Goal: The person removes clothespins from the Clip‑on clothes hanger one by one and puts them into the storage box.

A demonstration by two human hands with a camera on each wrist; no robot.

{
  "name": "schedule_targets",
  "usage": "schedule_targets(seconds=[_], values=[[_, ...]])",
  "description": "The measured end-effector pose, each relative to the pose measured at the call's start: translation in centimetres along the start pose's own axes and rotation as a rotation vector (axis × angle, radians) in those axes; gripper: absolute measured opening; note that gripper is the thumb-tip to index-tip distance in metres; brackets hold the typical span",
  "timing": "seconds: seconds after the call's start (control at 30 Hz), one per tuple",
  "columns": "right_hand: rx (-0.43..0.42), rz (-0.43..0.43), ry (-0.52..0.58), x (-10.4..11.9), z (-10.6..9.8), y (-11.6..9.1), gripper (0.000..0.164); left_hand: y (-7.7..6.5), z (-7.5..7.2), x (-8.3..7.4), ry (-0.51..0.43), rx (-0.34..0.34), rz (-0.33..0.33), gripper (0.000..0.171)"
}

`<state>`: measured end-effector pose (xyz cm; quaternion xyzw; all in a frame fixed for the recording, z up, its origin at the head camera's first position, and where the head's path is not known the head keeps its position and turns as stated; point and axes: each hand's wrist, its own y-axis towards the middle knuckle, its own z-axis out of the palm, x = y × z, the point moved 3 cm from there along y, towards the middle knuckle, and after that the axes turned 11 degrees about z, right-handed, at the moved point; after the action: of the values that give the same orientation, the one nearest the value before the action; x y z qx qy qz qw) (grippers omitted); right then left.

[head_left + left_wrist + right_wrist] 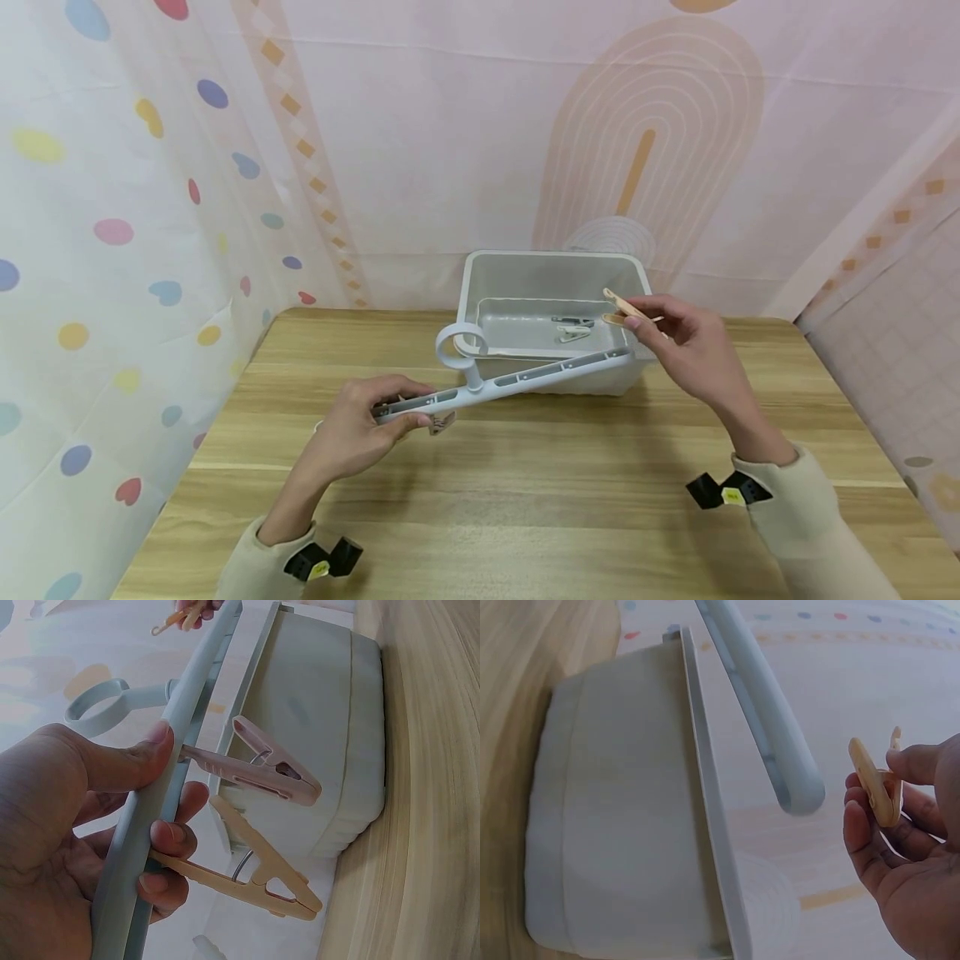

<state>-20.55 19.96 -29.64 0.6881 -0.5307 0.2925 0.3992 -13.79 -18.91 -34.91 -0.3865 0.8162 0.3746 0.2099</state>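
My left hand [352, 429] grips one end of a pale grey-blue hanger bar [517, 383], fingers and thumb curled around it. A ring-shaped hook [448, 358] rises from the bar's middle. In the left wrist view, a dusty-pink clothespin [274, 784] and a tan clothespin [255, 885] stick out from the bar's underside, beside my fingers. Over the bin's right side, my right hand [693, 350] pinches a light-orange clothespin [626, 307] between thumb and fingers. That clothespin is apart from the bar's free end [804, 796].
A light grey bin [592, 382] stands at the table's back, below the bar's far half. Inside lie a pale clothespin [574, 334] and a dark grey clothespin [573, 321]. Behind the wooden table [525, 500] hangs a patterned curtain [435, 150].
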Motion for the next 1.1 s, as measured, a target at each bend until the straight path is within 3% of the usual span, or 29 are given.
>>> schedule_targets(seconds=[0.8, 1.1], values=[[0.032, 0.101, -0.161, -0.6, -1.4, 4.7, 0.034, 0.0, -0.1, 0.0, 0.002, 0.008, -0.008, 0.029], [0.111, 0.105, -0.246, -0.7, -1.7, 6.4, 0.033, 0.0, -0.1, 0.0, 0.012, 0.008, -0.004, 0.029]])
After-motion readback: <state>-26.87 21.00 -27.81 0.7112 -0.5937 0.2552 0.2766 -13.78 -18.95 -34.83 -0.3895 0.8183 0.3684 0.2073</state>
